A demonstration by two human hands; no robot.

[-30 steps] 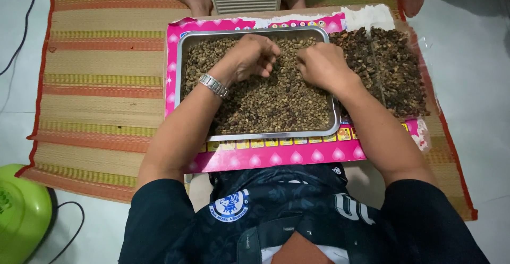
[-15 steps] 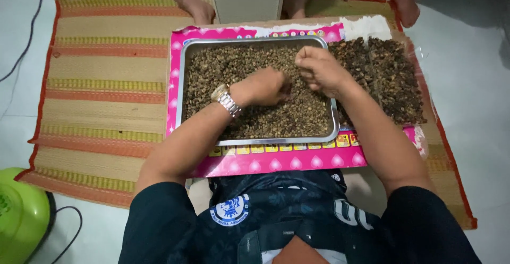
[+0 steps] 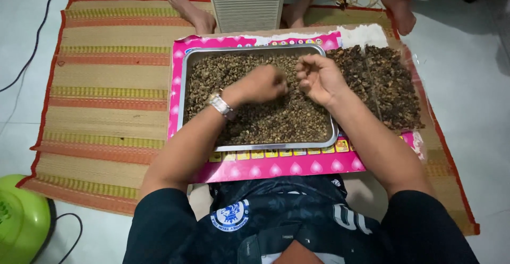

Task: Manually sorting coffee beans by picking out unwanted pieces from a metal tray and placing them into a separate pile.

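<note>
A metal tray (image 3: 182, 86) full of pale brown-green beans (image 3: 276, 120) lies on a pink board (image 3: 276, 168) in front of me. My left hand (image 3: 261, 85), with a silver watch (image 3: 219, 105) on the wrist, rests knuckles up in the middle of the tray, its fingers curled into the beans. My right hand (image 3: 317, 78) hovers just right of it over the tray's far right part, fingers curled toward the palm. Whether anything lies inside that hand is hidden. The two hands nearly touch.
A darker pile of husks or beans (image 3: 393, 88) lies on a sheet right of the tray. Under everything is a striped woven mat (image 3: 106, 83). Beyond the tray stand a white ribbed appliance (image 3: 245, 3) and another person's feet (image 3: 188, 9). A green object (image 3: 21, 221) sits at bottom left.
My left hand slid from the tray's far centre toward me and back to the middle. My right hand turned and curled its fingers, staying near the far right. The view shifted slightly.
</note>
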